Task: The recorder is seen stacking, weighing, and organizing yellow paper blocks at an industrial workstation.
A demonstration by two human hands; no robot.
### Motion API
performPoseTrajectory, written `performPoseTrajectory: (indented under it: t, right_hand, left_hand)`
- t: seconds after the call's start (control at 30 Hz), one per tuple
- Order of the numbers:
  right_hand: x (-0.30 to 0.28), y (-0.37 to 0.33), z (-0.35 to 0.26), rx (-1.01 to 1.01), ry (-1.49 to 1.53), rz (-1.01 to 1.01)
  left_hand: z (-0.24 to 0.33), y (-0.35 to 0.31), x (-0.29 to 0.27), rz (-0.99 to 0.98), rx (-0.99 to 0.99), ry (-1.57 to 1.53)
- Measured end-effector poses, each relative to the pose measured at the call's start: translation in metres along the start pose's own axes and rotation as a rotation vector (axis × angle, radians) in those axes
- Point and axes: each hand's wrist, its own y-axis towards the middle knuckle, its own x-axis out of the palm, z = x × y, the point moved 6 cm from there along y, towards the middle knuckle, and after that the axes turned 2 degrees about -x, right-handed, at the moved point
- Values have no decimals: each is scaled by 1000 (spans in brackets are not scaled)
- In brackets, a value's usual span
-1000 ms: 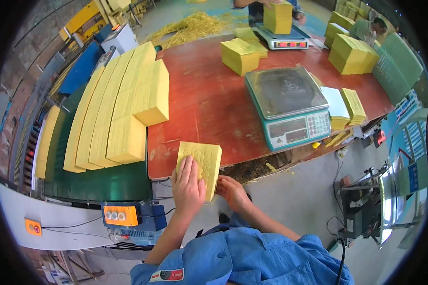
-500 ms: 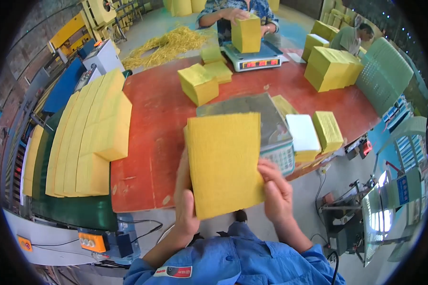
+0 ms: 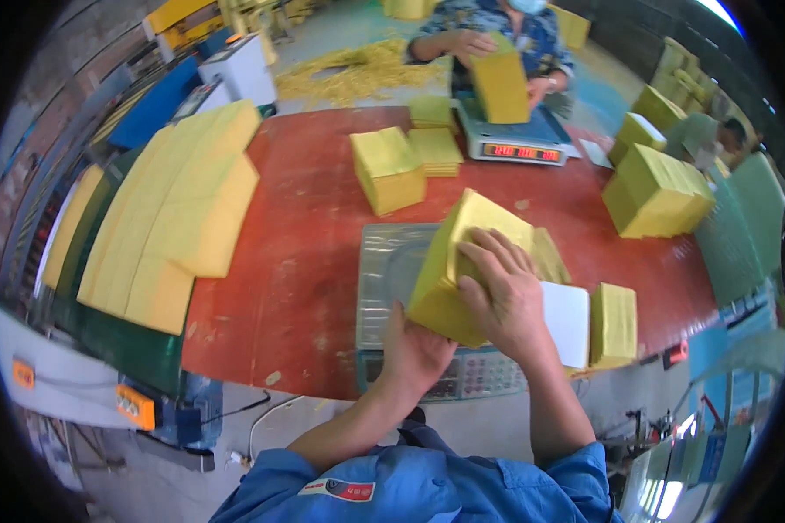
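Observation:
A thick stack of yellow paper is tilted between my two hands, above the near digital scale. My left hand cups its lower near end from underneath. Across its upper right side lies my right hand, fingers pressed on the paper. The stack and my hands hide part of the scale's tray and keypad. Whether the stack touches the tray, I cannot tell. Just right of my right hand sit a white-topped stack and another yellow stack.
Long rows of yellow paper lie on a green conveyor at left. Across the red table, a co-worker holds a stack on a second scale. More yellow stacks stand mid-table, others far right.
My hands have turned the stack from its broad face toward me to a tilted position over the near scale. My right hand has moved onto its upper side. The view has shifted.

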Motion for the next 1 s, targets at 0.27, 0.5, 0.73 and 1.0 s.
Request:
performPoseTrajectory:
  t: [0.27, 0.5, 0.73, 1.0]
  right_hand:
    - [7, -10, -48, 86, -137, -110]
    - [110, 61, -210, -234, 209, -179]
    - [349, 183, -263, -323, 383, -179]
    - [501, 240, -261, -376, 53, -230]
  left_hand:
    - [116, -93, -1, 129, -21, 255]
    - [356, -154, 28, 514, 1003, 1453]
    - [491, -121, -13, 783, 1201, 2384]
    - [508, -98, -63, 656, 1206, 2471]
